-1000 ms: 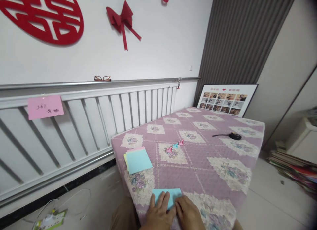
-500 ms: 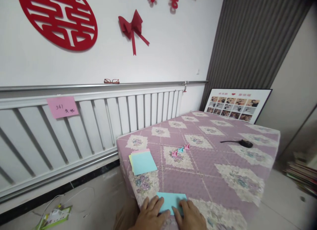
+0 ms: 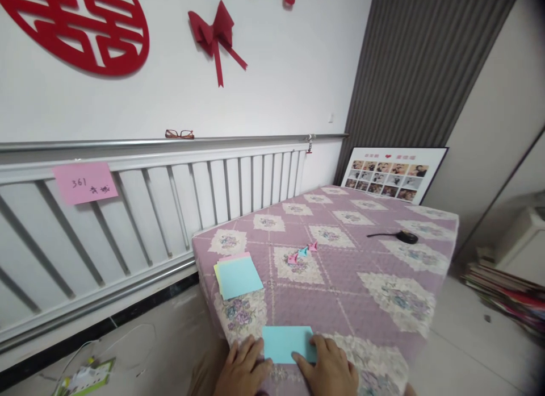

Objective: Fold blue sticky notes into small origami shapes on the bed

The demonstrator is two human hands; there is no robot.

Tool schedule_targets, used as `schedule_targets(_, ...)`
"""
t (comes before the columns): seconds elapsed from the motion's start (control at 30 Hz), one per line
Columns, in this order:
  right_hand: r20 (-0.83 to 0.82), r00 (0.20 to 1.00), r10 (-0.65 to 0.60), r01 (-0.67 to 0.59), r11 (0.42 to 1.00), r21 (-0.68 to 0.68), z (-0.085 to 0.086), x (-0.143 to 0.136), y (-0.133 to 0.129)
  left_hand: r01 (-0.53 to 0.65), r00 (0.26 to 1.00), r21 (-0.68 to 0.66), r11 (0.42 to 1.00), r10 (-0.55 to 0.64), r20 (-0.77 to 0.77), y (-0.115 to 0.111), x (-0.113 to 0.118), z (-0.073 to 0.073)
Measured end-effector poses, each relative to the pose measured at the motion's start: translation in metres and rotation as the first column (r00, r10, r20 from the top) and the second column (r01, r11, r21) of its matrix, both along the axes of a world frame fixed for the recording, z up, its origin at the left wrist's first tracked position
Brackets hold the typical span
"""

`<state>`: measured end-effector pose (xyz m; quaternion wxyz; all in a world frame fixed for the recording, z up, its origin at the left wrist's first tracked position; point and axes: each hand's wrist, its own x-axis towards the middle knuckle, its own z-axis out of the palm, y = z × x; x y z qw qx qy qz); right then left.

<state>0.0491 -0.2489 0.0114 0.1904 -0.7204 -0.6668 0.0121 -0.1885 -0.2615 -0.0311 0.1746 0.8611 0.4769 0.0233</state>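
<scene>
Head view now, and the folded-looking blue paper (image 3: pixel 283 342) is lying on the flowered cloth (image 3: pixel 323 302), right between the two hands! The left hand (image 3: pixel 244 365) is resting palm down, fingers loosely extended at the paper's left edge, gripping nothing. The right hand (image 3: pixel 330 365) is spreading thumb from fingers, its thumb pressing the near edge, fingertips touching the right side, no pinch closing. Beyond, a stack of square sheets (image 3: pixel 242 278) is sitting left of three small clips (image 3: pixel 302 252).
</scene>
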Motion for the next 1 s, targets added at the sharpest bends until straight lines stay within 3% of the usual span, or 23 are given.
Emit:
schedule_targets(0.13, -0.016, 0.998, -0.066, 0.065, 0.995, -0.071, 0.000, 0.018, 0.004, -0.025, 1.000, -0.026, 0.999, 0.026, 0.017, -0.005, 0.002, 0.009)
schedule_targets(0.43, -0.020, 0.991, -0.136, 0.134, 0.987, -0.090, -0.009, 0.034, 0.006, -0.127, 0.992, -0.056, 0.990, 0.128, 0.016, -0.022, 0.011, 0.053)
schedule_targets(0.63, -0.078, 0.985, -0.152, 0.146, 0.986, -0.082, -0.014, 0.052, 0.007, -0.136, 0.990, -0.035, 0.990, 0.137, 0.023, -0.025, 0.012, 0.056)
schedule_targets(0.77, -0.089, 0.982, -0.167, 0.171, 0.985, 0.030, -0.011, 0.044, -0.001, -0.135, 0.990, -0.025, 0.991, 0.136, 0.045, -0.027, 0.012, 0.058)
schedule_targets(0.8, -0.078, 0.989, -0.128, 0.133, 0.989, 0.069, -0.010, 0.036, -0.005, -0.135, 0.989, -0.025, 0.991, 0.136, 0.052, -0.028, 0.013, 0.059)
schedule_targets(0.87, -0.044, 0.991, 0.127, -0.123, 0.988, 0.090, -0.006, 0.011, -0.015, -0.140, 0.988, -0.028, 0.990, 0.141, 0.054, -0.028, 0.013, 0.061)
schedule_targets(0.93, -0.039, 0.926, 0.376, -0.376, 0.926, 0.016, -0.004, -0.018, -0.025, -0.143, 0.988, -0.037, 0.989, 0.144, 0.048, -0.028, 0.013, 0.061)
schedule_targets(1.0, -0.084, 0.836, 0.542, -0.548, 0.830, -0.102, -0.005, -0.042, -0.032, -0.133, 0.990, -0.053, 0.990, 0.135, 0.038, -0.027, 0.013, 0.059)
